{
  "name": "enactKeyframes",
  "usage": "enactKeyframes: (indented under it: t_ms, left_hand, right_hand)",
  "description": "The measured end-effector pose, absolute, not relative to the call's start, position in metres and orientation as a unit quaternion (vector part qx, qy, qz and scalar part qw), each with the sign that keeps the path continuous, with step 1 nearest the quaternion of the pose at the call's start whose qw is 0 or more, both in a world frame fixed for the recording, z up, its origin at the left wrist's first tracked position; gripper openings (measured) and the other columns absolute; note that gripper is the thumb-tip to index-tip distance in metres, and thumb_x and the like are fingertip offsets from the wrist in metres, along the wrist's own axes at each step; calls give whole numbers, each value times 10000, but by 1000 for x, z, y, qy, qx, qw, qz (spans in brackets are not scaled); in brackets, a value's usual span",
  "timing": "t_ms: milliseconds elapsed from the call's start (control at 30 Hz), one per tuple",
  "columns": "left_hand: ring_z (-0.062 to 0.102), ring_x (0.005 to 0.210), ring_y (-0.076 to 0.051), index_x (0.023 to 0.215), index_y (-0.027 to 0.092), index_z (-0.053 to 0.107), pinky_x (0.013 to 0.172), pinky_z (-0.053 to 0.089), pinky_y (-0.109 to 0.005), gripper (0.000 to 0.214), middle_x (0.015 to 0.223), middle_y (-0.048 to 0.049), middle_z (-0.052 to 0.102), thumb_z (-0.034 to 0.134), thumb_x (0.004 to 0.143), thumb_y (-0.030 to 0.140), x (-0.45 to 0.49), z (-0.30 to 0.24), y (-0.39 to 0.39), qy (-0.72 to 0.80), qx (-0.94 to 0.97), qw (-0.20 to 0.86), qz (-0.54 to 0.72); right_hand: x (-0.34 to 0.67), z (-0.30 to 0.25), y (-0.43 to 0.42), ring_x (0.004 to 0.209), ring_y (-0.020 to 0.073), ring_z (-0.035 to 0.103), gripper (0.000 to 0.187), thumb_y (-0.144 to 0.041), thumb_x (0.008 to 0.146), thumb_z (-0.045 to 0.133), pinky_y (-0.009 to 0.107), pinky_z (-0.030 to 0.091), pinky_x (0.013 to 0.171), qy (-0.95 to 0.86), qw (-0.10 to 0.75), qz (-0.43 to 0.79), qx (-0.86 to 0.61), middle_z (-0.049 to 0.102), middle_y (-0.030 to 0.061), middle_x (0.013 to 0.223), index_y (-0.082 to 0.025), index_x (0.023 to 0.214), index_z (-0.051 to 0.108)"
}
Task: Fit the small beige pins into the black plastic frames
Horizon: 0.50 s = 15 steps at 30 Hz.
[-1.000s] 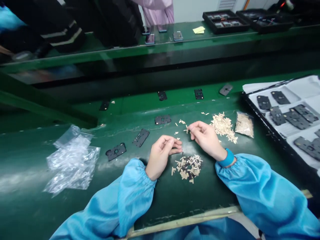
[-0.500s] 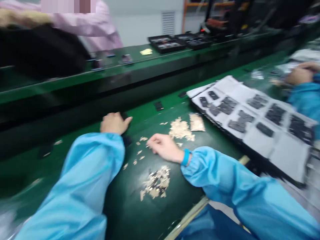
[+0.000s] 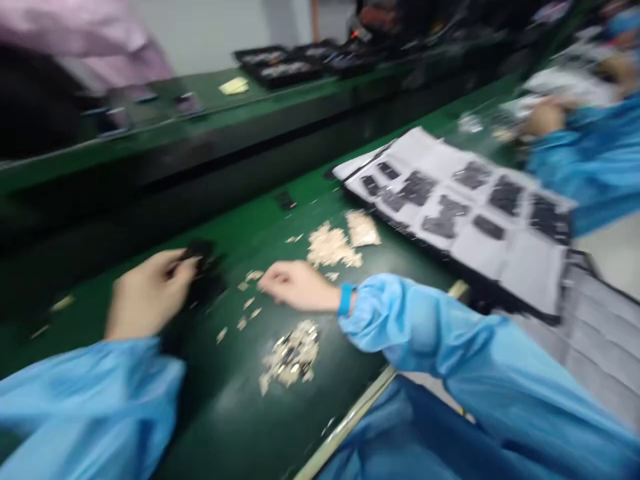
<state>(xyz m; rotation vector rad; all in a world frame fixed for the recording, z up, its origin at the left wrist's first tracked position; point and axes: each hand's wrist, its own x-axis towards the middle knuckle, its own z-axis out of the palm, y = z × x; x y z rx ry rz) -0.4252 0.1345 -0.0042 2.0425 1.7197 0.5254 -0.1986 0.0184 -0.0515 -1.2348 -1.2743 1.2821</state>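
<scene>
Black plate (image 3: 201, 267), blurred, sits in the left hand (image 3: 149, 288) with the fingers closed on it, while the right hand (image 3: 295, 285) curls loosely, gripping nothing visible, on the green belt (image 3: 225, 413) just above a heap of beige scraps (image 3: 290, 355).

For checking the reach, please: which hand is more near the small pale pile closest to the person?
Right hand: it is just beyond the pile. The left hand is farther away, off to the pile's left.

right hand (image 3: 299, 285) | beige chip heap (image 3: 330, 248) — between it and black tray (image 3: 450, 272) | lower chip pile (image 3: 290, 353) — just below
</scene>
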Motion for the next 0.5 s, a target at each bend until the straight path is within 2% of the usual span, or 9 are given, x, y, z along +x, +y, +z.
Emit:
enactKeyframes:
  t_ms: [67, 167, 233, 333, 500]
  left_hand:
    - [694, 893, -206, 979, 234, 674, 845, 542, -347, 235, 951, 32, 770, 640, 841, 423, -413, -3, 81, 604, 687, 300, 270]
    - [729, 799, -189, 1010, 171, 627, 706, 587, -312, 310, 934, -67, 772, 655, 876, 449, -398, -28, 34, 541, 596, 487, 339]
    - [726, 721, -166, 1033, 163, 573, 644, 597, -292, 325, 917, -90, 770, 633, 921, 463, -396, -47, 18, 507, 551, 559, 357]
    - [716, 674, -136, 1056, 171, 520, 606, 598, -257, 311, 909, -84, 767, 603, 965, 458, -398, -59, 6, 483, 519, 588, 389]
    - [690, 636, -104, 1060, 179, 491, 546, 566, -209, 242, 889, -54, 754, 565, 999, 402, -402, -59, 9, 469, 496, 593, 428]
  right_hand:
    - [-198, -49, 14, 605, 125, 586, 159, -362, 891, 651, 268, 464, 613, -508, 465, 544, -479, 608, -65, 627, -232, 800, 636]
    - [-197, -54, 20, 574, 119, 557, 165, -329, 913, 649, 257, 429, 588, -532, 448, 512, -504, 588, -42, 599, -188, 827, 641]
    - [-195, -56, 22, 555, 119, 549, 185, -343, 921, 656, 260, 415, 566, -558, 423, 491, -518, 613, -19, 611, -169, 858, 662]
    - [-190, -50, 17, 594, 127, 570, 184, -347, 919, 677, 261, 420, 568, -613, 369, 484, -504, 641, 5, 672, -166, 888, 677]
    - [-182, -39, 12, 601, 123, 503, 134, -314, 916, 700, 276, 395, 564, -776, 215, 417, -422, 611, -1, 713, -197, 854, 718]
